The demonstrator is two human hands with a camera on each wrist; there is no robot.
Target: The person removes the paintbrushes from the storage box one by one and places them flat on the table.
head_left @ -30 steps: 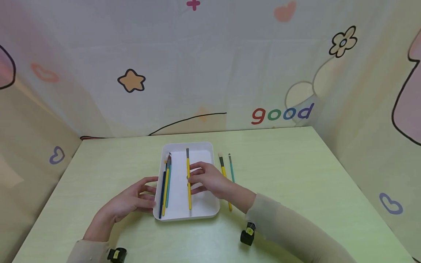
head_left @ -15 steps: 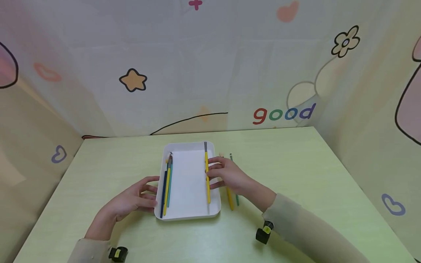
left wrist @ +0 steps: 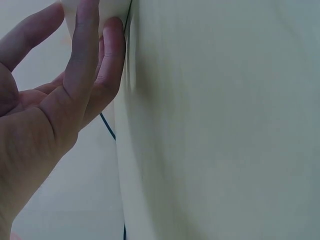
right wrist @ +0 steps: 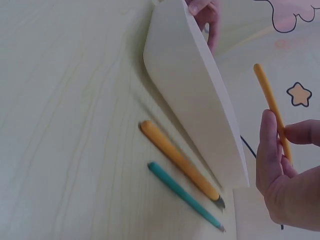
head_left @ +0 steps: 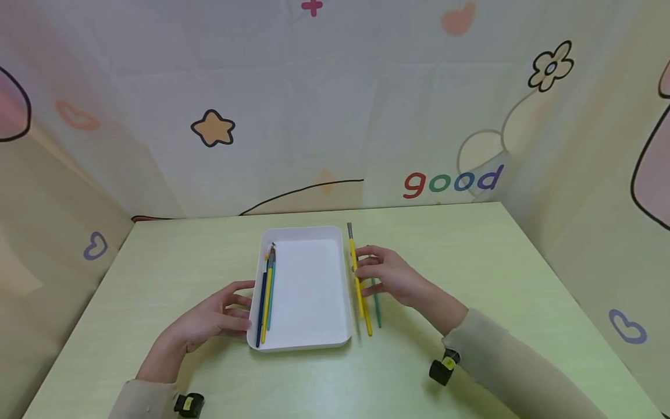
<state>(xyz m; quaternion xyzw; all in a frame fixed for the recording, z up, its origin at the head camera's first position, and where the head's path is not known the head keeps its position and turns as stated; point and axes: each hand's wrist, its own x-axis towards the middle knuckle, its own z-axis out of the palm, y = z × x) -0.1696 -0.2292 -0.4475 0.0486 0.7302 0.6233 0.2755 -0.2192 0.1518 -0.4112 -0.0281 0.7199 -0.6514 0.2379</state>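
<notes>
A yellow-handled paintbrush (head_left: 352, 247) is pinched between the thumb and fingers of my right hand (head_left: 389, 274), bristles pointing away from me. It is held just beyond the right wall of a white tray (head_left: 345, 291), above the table. Below it lie a thicker yellow paintbrush (right wrist: 180, 160) and a teal paintbrush (right wrist: 185, 195), partly covered by the hand in the head view. My left hand (head_left: 214, 317) touches the tray's left side with loosely bent fingers. Along that side inside the tray lie a dark blue paintbrush (head_left: 259, 308), a yellow paintbrush (head_left: 266, 302) and a teal paintbrush (head_left: 271, 297).
The pale wooden table (head_left: 523, 326) extends to both sides of the tray. A printed cloth backdrop (head_left: 335, 116) rises behind it and at the sides. Black cameras (head_left: 444, 368) are worn at both wrists.
My right hand has carried the yellow paintbrush rightward, from above the middle of the tray to past its right wall. My left hand has stayed at the tray's left side.
</notes>
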